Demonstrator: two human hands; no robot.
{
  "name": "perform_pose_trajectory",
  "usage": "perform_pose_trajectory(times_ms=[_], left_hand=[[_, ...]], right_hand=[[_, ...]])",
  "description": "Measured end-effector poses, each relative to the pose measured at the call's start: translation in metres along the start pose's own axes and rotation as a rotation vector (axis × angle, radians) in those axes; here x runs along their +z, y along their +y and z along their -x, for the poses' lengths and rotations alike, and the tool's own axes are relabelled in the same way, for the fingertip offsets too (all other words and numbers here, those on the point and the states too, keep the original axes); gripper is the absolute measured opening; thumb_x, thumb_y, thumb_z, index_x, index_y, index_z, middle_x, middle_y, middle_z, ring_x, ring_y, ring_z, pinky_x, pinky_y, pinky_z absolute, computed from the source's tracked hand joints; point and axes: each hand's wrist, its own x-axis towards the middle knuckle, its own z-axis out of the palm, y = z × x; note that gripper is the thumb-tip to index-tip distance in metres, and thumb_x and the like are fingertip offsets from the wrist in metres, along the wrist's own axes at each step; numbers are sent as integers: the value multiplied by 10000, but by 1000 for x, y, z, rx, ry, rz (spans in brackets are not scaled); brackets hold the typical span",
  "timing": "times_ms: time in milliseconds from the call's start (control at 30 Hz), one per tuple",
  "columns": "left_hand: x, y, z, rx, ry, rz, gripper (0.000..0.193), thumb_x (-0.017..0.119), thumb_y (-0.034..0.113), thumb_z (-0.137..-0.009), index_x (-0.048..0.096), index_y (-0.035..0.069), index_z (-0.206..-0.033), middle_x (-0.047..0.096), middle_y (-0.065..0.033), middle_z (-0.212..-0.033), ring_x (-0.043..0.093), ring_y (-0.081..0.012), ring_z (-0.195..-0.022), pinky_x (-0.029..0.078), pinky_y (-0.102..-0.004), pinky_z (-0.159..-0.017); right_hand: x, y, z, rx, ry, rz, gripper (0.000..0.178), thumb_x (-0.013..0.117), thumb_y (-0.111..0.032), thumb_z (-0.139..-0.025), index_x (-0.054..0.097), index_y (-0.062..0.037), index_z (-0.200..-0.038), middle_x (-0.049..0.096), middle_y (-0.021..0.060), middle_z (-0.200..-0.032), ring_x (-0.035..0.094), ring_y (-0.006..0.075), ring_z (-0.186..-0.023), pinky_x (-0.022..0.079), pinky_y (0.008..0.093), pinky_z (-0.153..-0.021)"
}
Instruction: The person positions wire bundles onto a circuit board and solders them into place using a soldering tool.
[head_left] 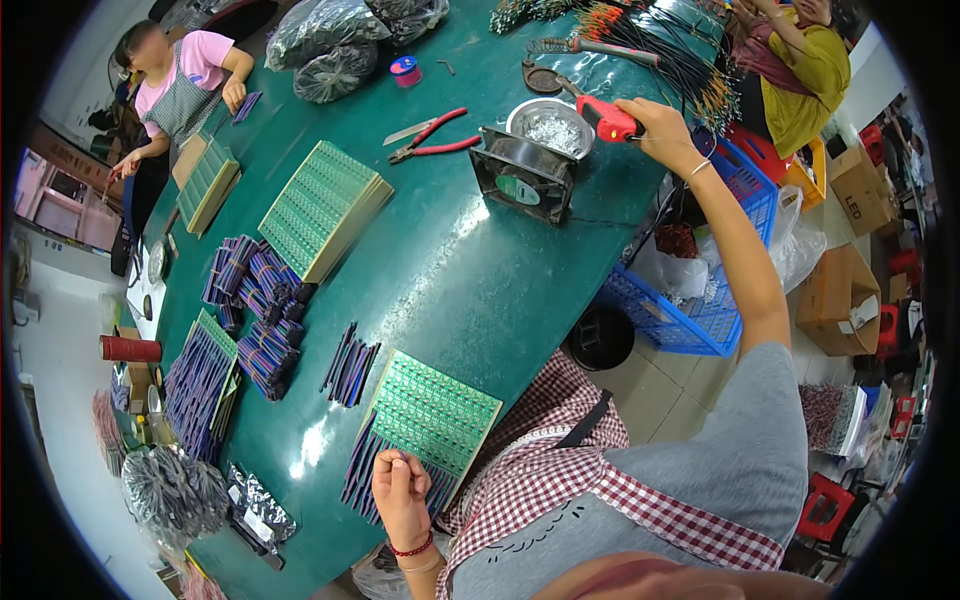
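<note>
My right hand (658, 135), at the end of an outstretched arm, is closed around a red soldering gun (606, 119). The gun is beside a metal bowl (515, 118) with silvery bits in it. Close to me lies a green circuit board panel (435, 405), with purple-and-dark wires (362, 478) along its near left part. My left hand (402, 497) rests at that wired edge, fingers curled together. Whatever is between them is too small to make out. A small row of loose wires (350, 366) lies left of the panel.
A square black fan (527, 175) stands before the bowl. Red-handled pliers (435, 137), a stack of green panels (325, 210) and bundled wires (265, 340) occupy the green table (430, 290). Blue crates (680, 315) stand right. Two other people sit at the far sides.
</note>
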Motion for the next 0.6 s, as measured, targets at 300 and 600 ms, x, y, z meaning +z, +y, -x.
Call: perform_pose_trajectory(times_ms=[300,600], left_hand=[[18,4,-13,-6,-55,-50,76,474,131,-1034,487,81,-979,522,-42,-803,416,-97,-597,342,-238,-540],[17,7,-16,-27,-20,-16,30,464,78,-1016,486,62,-1004,530,-58,-796,410,-95,-578,350,-240,-527]], right_hand=[[11,17,8,5,-29,-11,498,685,-23,-745,602,-127,-1225,627,108,-989,618,336,-925,501,426,-812],[15,13,6,-30,-16,27,534,644,32,-699,609,-122,-1209,609,94,-952,599,328,-883,485,420,-796]])
